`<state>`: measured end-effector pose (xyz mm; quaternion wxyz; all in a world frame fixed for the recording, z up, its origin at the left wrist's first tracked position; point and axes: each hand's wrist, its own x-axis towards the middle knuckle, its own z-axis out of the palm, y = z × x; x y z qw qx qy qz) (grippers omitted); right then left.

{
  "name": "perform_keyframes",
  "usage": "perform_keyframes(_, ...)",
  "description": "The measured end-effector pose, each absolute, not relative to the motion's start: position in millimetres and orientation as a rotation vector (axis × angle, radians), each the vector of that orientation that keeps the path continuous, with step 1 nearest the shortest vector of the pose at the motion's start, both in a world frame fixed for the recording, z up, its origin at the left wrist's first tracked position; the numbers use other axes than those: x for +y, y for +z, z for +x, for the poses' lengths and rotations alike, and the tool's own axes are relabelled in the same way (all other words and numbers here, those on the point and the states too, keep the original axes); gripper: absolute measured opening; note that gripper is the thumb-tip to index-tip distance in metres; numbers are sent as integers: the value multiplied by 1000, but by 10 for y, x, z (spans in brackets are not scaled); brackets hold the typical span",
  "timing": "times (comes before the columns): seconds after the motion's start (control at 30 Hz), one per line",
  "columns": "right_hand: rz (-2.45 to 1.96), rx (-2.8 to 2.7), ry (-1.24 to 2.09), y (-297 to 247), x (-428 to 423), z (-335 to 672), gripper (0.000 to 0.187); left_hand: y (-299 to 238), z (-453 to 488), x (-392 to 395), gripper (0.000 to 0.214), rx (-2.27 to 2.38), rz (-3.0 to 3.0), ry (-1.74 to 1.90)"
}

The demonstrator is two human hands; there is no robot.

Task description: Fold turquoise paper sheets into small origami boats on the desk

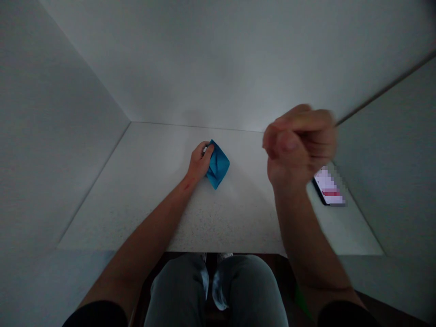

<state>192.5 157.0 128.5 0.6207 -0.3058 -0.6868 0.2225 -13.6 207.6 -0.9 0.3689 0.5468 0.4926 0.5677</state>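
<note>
My left hand is closed on a small blue piece of cloth over the middle of the white tabletop. The thumb lies on top of the cloth, whose creased, pointed corners stick out to the right of my fingers. A small light gap shows between thumb and fingers. Raised well above the table on the right, my right hand has its fingers curled in and the thumb pressed against them. It is slightly blurred and apart from the cloth. Whatever it may hold is too small or too hidden to make out.
A phone with a lit, partly pixelated screen lies on the tabletop at the right, behind my right forearm. Pale walls enclose the table at the back and both sides. My knees are below the front edge.
</note>
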Motion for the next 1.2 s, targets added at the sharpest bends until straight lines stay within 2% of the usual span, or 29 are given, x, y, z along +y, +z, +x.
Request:
perform_keyframes(0.07,-727,-1540,531,1004,1683,1800,23,-30,-148,2083,32,1272,1426,1439)
perform_keyframes(0.23,-1005,-1783,673,217,1962,1775,35,-27,-133,2082,39,1237,1488,1381)
perform_keyframes(0.33,-1010,-1817,843,-3,2064,1841,31,-66,-123,2092,37,1197,1469,1369)
perform_keyframes(0.5,-1021,-1740,999,-75,2129,1877,28,-131,-129,2094,31,1210,1330,1401)
perform_keyframes(0.7,-977,-1741,1035,-60,2128,1862,26,2,-111,2015,7,1212,1512,1416)
perform_keyframes(0.87,-968,-1780,1034,-39,2110,1857,26,50,-104,1978,28,1322,1540,1395)
perform_keyframes(1.0,-969,-1811,1009,-33,2100,1849,24,-8,-124,2025,25,1305,1445,1382)
perform_keyframes(1.2,-1094,-1676,861,-51,2160,1849,12,-61,-133,2143,27,1192,1361,1534)
